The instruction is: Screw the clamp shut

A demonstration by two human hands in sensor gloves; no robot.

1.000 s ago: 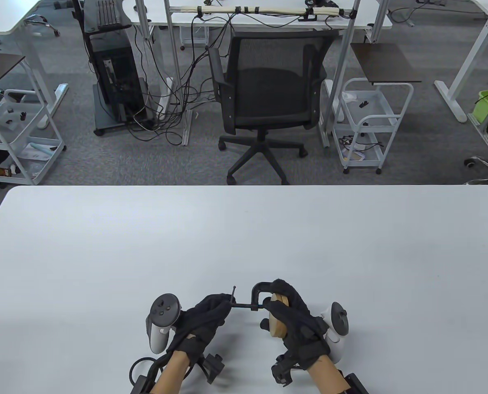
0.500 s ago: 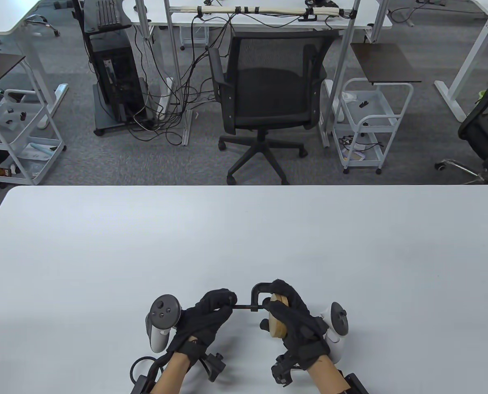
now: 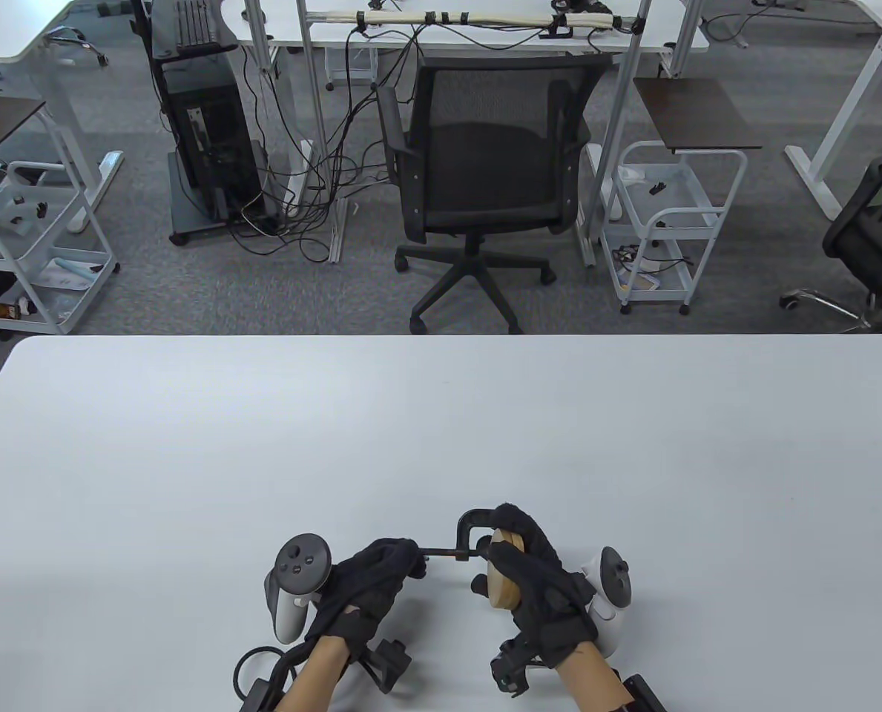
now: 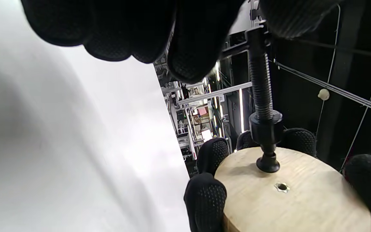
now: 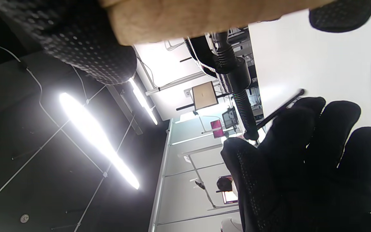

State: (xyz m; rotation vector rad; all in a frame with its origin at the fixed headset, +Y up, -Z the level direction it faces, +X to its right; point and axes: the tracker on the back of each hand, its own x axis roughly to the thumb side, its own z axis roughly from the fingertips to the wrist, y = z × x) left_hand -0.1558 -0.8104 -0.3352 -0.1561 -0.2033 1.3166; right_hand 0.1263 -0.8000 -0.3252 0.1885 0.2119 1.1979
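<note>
A black C-clamp (image 3: 469, 528) sits around a round wooden disc (image 3: 503, 578) near the table's front edge. My right hand (image 3: 533, 575) grips the disc and the clamp's frame. My left hand (image 3: 377, 582) pinches the crossbar handle at the left end of the clamp's threaded screw (image 3: 441, 553). In the left wrist view the screw (image 4: 260, 93) runs down to its round pad, which touches the disc's face (image 4: 301, 199) beside a small centre hole. In the right wrist view the screw (image 5: 243, 106) and the thin crossbar (image 5: 282, 108) show above my left hand's fingers (image 5: 301, 154).
The white table (image 3: 441, 445) reaches far ahead of the hands. Beyond its far edge stands a black office chair (image 3: 485, 178), with white carts (image 3: 663, 222) to either side and another chair at the right edge.
My left hand has turned the crossbar handle: its tip stood up above the fingers, now it is hidden under them. The hand shifted slightly right and down. A chair rolled in at the right.
</note>
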